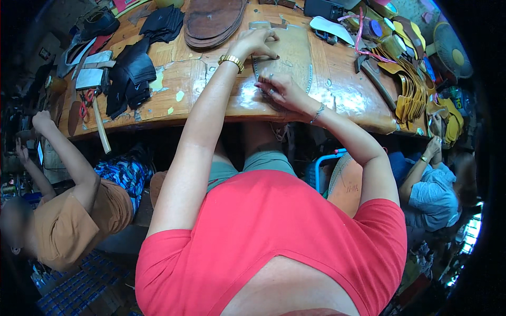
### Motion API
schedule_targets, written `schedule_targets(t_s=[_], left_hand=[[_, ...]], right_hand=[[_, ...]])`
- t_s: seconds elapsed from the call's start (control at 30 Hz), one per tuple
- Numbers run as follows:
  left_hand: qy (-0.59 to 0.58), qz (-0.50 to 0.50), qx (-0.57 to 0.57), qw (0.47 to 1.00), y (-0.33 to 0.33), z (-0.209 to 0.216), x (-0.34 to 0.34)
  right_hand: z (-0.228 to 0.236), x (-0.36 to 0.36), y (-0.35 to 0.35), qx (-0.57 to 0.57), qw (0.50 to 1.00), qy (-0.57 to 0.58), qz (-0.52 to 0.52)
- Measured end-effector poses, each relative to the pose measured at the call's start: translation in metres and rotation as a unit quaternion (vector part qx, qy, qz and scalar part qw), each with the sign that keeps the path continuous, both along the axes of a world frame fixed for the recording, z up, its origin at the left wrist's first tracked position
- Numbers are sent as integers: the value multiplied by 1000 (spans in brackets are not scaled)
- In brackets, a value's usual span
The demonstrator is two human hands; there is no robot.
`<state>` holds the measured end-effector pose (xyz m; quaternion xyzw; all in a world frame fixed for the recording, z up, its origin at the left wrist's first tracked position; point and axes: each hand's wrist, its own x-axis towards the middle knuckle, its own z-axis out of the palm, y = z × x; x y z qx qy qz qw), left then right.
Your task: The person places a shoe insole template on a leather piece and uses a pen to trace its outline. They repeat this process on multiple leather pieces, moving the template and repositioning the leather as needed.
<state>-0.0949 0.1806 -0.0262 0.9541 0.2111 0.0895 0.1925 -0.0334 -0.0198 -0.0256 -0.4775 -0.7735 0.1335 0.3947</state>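
Note:
A tan, rounded pattern sheet (296, 55) with small holes along its edges lies on the wooden table in front of me. Over its upper left part reaches my left hand (255, 43), thumb and forefinger apart, fingertips on or just above the sheet. My right hand (284, 90) is closed at the sheet's lower left edge, its fingers pinched together. Whatever they may hold is too small to make out. A dark strip (269, 25) crosses the sheet's far end, beyond my left hand.
Brown sole-shaped pieces (215, 23) and black leather pieces (129, 76) lie to the left, near red-handled scissors (84, 105) and a hammer (101, 126). Rightward are a second hammer (378, 84), stacked yellow-brown pieces (410, 95) and a fan (452, 55). People sit on both sides.

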Motion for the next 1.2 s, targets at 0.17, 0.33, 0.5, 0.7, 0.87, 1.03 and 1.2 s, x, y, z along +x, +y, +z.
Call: schedule_targets(t_s=[0.17,0.33,0.5,0.7,0.87,1.03,1.2], left_hand=[[-39,-3,8,999,-10,8,-8],[-107,3,151,983,-28,8,-27],[-72,36,141,987,-32,-5,-50],[-33,-43,39,998,-20,-16,-93],[-23,-46,71,996,-26,-13,-94],[-16,-45,82,996,-22,-14,-91],[-32,-47,82,995,-21,-12,-89]], right_hand=[[-7,1,-1,-22,1000,20,-5],[-4,0,-2,-21,1000,6,-14],[-4,-2,-2,-28,999,25,-24],[-13,4,6,-66,994,77,-35],[-10,8,9,-199,919,338,-50],[-11,4,9,-44,996,66,-51],[-6,1,3,-67,995,66,-46]])
